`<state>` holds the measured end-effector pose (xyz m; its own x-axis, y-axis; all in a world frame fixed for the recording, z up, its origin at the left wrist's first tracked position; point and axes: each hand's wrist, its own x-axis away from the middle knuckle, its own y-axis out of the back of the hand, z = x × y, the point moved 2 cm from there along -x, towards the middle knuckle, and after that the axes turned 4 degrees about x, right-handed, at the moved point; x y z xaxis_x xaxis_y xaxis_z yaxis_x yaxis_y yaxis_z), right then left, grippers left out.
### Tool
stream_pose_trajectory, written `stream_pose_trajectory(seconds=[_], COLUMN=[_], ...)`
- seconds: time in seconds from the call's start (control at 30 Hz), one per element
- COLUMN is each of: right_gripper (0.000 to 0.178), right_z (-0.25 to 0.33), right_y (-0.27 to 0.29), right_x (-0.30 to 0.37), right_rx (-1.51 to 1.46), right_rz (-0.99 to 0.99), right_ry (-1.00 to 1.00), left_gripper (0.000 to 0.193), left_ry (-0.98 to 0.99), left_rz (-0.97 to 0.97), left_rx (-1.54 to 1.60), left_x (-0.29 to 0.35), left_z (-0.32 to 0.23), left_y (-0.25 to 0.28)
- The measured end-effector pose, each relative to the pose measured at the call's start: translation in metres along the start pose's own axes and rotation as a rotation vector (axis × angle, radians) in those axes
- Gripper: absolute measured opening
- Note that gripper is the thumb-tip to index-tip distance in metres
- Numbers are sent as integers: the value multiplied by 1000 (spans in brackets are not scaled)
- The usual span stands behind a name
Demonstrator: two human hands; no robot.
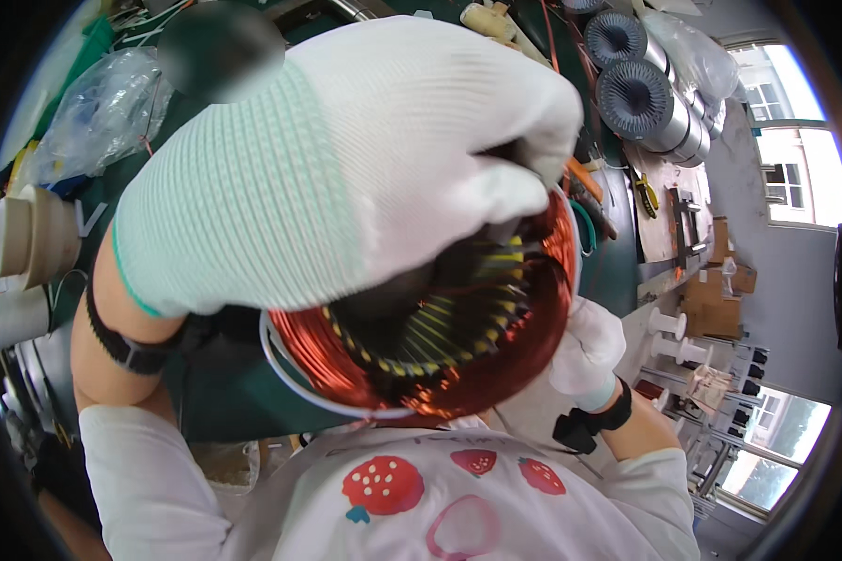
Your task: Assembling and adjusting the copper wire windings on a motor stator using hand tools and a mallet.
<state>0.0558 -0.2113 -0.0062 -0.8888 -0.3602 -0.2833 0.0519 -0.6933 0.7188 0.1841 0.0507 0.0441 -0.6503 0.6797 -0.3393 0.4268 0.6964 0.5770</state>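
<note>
A motor stator with red-copper windings (454,388) is in front of my chest, its dark bore edged by slots with yellow liners. A white band (299,383) curves around its outside. My left hand (430,159), in a white knitted glove with a pale green cuff, reaches large across the upper part of the stator. Its thumb and fingers are bent together at the far right of the coils; what they pinch is hidden. At the stator's right side, my right hand (587,351), also gloved, is closed against the rim. Whatever lies inside its fingers cannot be made out.
Bare slotted stator cores (634,98) stand at the far right of the green bench. Yellow-handled pliers (646,194) lie nearby. To the left are a clear plastic bag (112,112) and cream spools (33,234). Cardboard boxes (716,299) and white spools (669,327) are beyond the bench.
</note>
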Motion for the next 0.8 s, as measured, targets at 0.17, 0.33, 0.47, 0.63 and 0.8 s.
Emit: stream_pose_trajectory(seconds=[0.17, 0.33, 0.47, 0.63, 0.8], right_gripper=[49, 42, 47, 45, 45], right_z=[-6, -9, -19, -28, -20], right_y=[21, 40, 49, 80, 86], right_x=[5, 42, 93, 104, 82], right_rx=[-90, -168, -193, -388, -285], right_rz=[205, 142, 75, -90, -205], right_ry=[-192, -322, -524, -616, -363], left_gripper=[12, 21, 21, 25, 35], left_ry=[13, -185, -170, -103, -17], left_rz=[-13, -717, -908, -505, -592], left_rx=[1, -321, -530, -345, -195], left_x=[0, 41, 123, 160, 150], left_z=[-26, -70, -110, -109, -111], left_y=[7, 12, -24, -67, -77])
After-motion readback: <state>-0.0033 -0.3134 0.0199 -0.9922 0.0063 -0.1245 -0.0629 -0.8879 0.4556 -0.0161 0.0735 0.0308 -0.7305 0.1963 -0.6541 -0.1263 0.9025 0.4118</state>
